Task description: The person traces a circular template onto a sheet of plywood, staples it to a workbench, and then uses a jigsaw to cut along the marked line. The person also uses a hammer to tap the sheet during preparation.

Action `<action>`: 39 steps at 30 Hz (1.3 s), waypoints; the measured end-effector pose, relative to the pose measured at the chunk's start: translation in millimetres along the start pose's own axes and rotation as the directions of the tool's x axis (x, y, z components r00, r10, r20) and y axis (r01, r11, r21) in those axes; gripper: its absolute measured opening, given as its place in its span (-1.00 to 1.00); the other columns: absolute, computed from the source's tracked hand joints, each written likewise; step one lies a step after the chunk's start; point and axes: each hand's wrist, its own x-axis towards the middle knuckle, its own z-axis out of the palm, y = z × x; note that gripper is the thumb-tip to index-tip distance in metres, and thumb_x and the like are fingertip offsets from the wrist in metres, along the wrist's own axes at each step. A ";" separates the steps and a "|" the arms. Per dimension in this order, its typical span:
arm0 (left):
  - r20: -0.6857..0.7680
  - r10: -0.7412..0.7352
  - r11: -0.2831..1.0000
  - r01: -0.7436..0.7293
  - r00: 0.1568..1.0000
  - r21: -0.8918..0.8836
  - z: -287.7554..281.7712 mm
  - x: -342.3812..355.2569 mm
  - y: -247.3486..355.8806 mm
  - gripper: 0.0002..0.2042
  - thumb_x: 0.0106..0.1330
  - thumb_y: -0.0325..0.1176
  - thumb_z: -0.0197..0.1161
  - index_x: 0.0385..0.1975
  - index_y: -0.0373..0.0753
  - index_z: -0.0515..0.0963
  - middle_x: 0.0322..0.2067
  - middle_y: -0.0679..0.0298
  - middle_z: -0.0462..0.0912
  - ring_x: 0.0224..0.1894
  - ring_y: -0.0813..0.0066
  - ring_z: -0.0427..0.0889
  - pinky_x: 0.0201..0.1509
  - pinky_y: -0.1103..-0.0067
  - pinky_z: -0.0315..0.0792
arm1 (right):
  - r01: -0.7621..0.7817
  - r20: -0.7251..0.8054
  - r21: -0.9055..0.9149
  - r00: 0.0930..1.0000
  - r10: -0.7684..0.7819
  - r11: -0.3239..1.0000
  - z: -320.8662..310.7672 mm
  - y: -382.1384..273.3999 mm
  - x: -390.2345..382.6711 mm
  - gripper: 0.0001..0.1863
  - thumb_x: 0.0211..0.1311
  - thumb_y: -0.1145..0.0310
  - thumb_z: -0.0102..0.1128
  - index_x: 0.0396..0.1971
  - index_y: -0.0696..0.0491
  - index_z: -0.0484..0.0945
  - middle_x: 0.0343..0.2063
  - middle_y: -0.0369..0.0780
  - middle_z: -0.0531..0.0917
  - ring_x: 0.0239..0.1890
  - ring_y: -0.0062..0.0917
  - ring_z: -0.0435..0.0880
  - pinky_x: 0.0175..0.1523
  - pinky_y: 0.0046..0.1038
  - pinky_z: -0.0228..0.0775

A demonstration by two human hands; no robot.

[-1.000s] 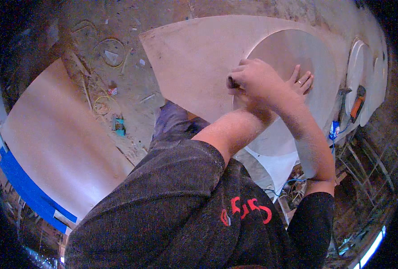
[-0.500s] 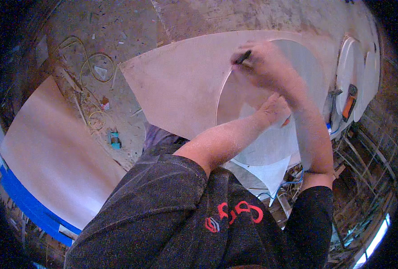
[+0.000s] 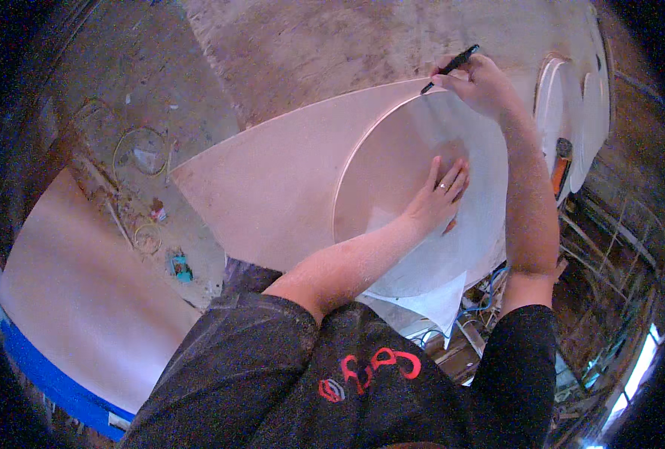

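My right hand (image 3: 482,86) is closed around a black pen-like marker (image 3: 461,57), tilted with its tip at the upper rim of a pale round disc (image 3: 370,194). The disc lies on a larger pale, curved-edged sheet (image 3: 250,179). My left hand (image 3: 441,191), with a ring on one finger, rests open on the disc, fingers spread toward the upper right. A small orange object (image 3: 450,226) shows just below that hand, too small to name.
Oval panels (image 3: 549,90) and an orange-and-dark power tool (image 3: 561,168) lie at right, above scrap strips and blue hose (image 3: 486,299). At left are a curved sheet (image 3: 85,277) with blue edging, a yellow hose (image 3: 139,135) and a teal tool (image 3: 180,266) on the littered floor.
My right hand has moved from the disc's left rim round to its top, off my left forearm. The view has shifted, so disc and sheet appear lower and farther left.
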 end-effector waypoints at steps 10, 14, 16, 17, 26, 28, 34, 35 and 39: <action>0.047 0.019 1.000 -0.020 0.999 0.018 -0.8 1.3 0.0 -0.24 0.13 0.07 0.22 0.30 -0.30 0.39 0.49 -0.05 -0.02 0.55 -0.04 -0.14 0.41 -0.34 -0.34 | -0.159 -0.225 0.246 0.950 0.216 0.956 -15.0 77.5 -43.6 -0.77 0.23 0.32 0.35 -0.22 0.15 0.66 -0.33 -0.29 0.73 -0.20 -0.62 0.64 -0.04 -0.50 0.46; 0.083 0.003 0.998 0.003 0.997 -0.066 -10.8 1.0 -1.7 -0.19 0.10 0.07 0.24 0.34 -0.31 0.33 0.49 -0.03 -0.02 0.54 -0.03 -0.12 0.43 -0.31 -0.33 | -0.335 -0.255 0.060 0.906 0.339 0.940 -26.6 89.1 -57.6 -0.79 0.22 0.34 0.37 -0.26 0.17 0.66 -0.35 -0.25 0.74 -0.24 -0.59 0.67 -0.06 -0.49 0.50; 0.083 -0.002 0.995 0.011 0.997 -0.099 -17.0 2.4 -1.7 -0.17 0.10 0.08 0.25 0.35 -0.32 0.31 0.49 -0.02 -0.01 0.54 -0.02 -0.11 0.44 -0.29 -0.32 | -0.316 -0.322 -0.019 0.900 0.294 0.948 -21.6 99.4 -59.8 -0.78 0.21 0.34 0.37 -0.26 0.19 0.66 -0.36 -0.21 0.75 -0.26 -0.55 0.70 -0.08 -0.45 0.52; 0.068 -0.009 0.997 0.015 0.998 -0.080 -18.4 0.4 -2.6 -0.16 0.10 0.09 0.25 0.35 -0.32 0.31 0.49 -0.01 0.00 0.54 -0.02 -0.10 0.44 -0.28 -0.31 | -0.304 -0.346 -0.054 0.899 0.268 0.951 -16.5 94.7 -58.4 -0.78 0.21 0.34 0.37 -0.26 0.20 0.67 -0.36 -0.19 0.76 -0.26 -0.54 0.71 -0.10 -0.43 0.53; -0.040 -0.014 1.000 0.013 0.999 -0.018 -4.1 -0.4 -1.9 -0.18 0.10 0.12 0.24 0.31 -0.33 0.36 0.46 -0.01 0.09 0.53 -0.01 -0.06 0.47 -0.22 -0.25 | 0.040 -0.224 -0.302 0.968 -0.111 0.952 12.7 -8.8 -14.8 -0.85 0.15 0.45 0.30 -0.26 0.09 0.66 -0.37 -0.04 0.69 -0.29 -0.11 0.69 -0.19 -0.26 0.50; -0.050 -0.009 1.000 0.008 0.999 -0.015 -1.7 -3.0 -0.7 -0.20 0.11 0.09 0.24 0.31 -0.33 0.36 0.45 -0.02 0.09 0.53 -0.02 -0.05 0.48 -0.21 -0.23 | 0.060 -0.196 -0.290 0.973 -0.121 0.955 21.2 -30.6 -12.5 -0.86 0.15 0.45 0.30 -0.27 0.09 0.66 -0.37 -0.05 0.69 -0.31 -0.13 0.68 -0.19 -0.25 0.50; 0.156 0.020 0.992 0.000 0.988 -0.126 -14.9 -2.5 -5.2 -0.34 0.21 -0.05 0.16 0.30 -0.28 0.39 0.42 0.05 0.19 0.51 -0.02 0.00 0.49 -0.16 -0.16 | 0.262 -0.167 -0.198 0.941 -0.296 0.944 57.0 -69.2 -22.4 -0.87 0.11 0.49 0.31 -0.30 0.07 0.66 -0.39 -0.08 0.68 -0.33 -0.16 0.68 -0.24 -0.27 0.51; 0.228 0.029 0.982 0.016 0.973 -0.191 -12.7 -0.1 -5.0 -0.37 0.24 -0.08 0.15 0.29 -0.28 0.39 0.42 0.07 0.20 0.50 -0.01 0.02 0.50 -0.13 -0.13 | 0.300 -0.166 -0.150 0.932 -0.323 0.942 61.6 -79.8 -26.9 -0.87 0.11 0.50 0.31 -0.31 0.07 0.66 -0.40 -0.09 0.68 -0.33 -0.17 0.68 -0.25 -0.27 0.51; 0.173 -0.123 0.654 0.210 0.977 -0.727 45.0 12.6 2.2 -0.42 0.32 -0.14 0.03 0.32 -0.26 0.33 0.42 0.11 0.20 0.49 0.03 0.06 0.52 -0.01 -0.05 | 0.400 0.003 -0.106 0.916 -0.402 0.910 78.2 -115.3 -48.6 -0.81 0.03 0.52 0.33 -0.29 0.07 0.66 -0.36 -0.12 0.68 -0.32 -0.17 0.69 -0.27 -0.26 0.52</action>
